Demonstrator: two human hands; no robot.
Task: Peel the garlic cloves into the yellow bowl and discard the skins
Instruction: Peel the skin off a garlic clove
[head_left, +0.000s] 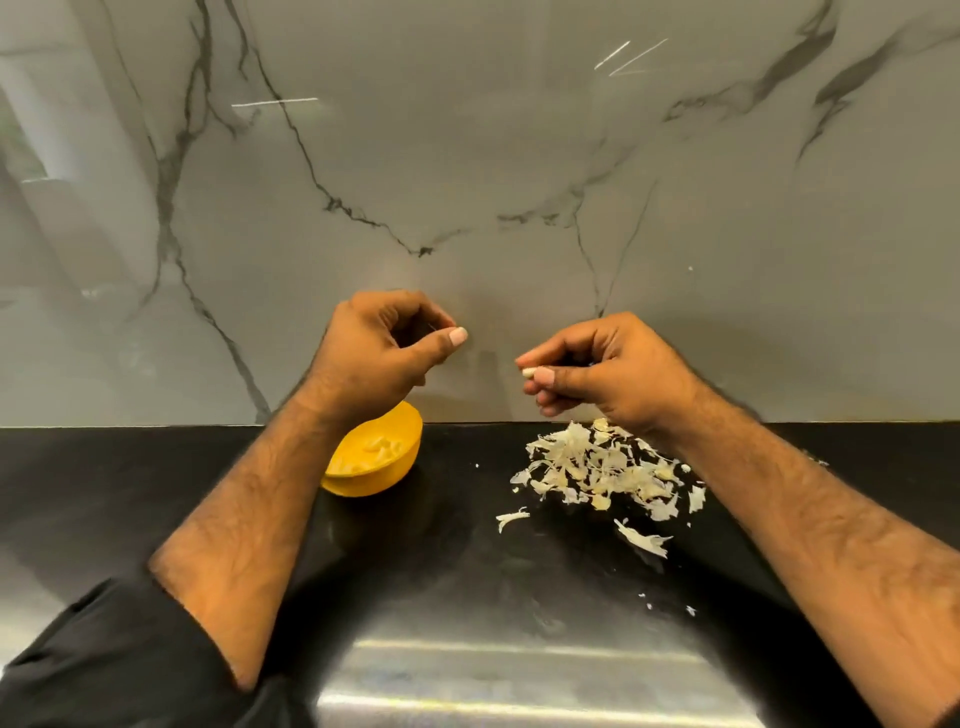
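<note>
Right hand (597, 369), just right of the frame's centre, pinches a pale garlic clove (529, 372) between thumb and fingertips, the other fingers curled in beneath it. Left of centre, the left hand (379, 353) is raised to about the same height, its fingers curled and the thumb stretched toward the right; whether anything sits between its fingertips cannot be made out. The two hands are apart, with a clear gap between them, both held in front of the grey veined marble wall (467, 156).

Below the left hand, partly hidden by its wrist, the yellow bowl (384, 478) stands on the black worktop (441, 545), close to the wall edge, with several peeled cloves (376, 448) inside. To the right of the bowl, under the right wrist, a loose heap of papery skins (597, 467) lies on the worktop, with a few stray pieces scattered toward the lower right. A black sleeve (104, 665) fills the lower left corner.
</note>
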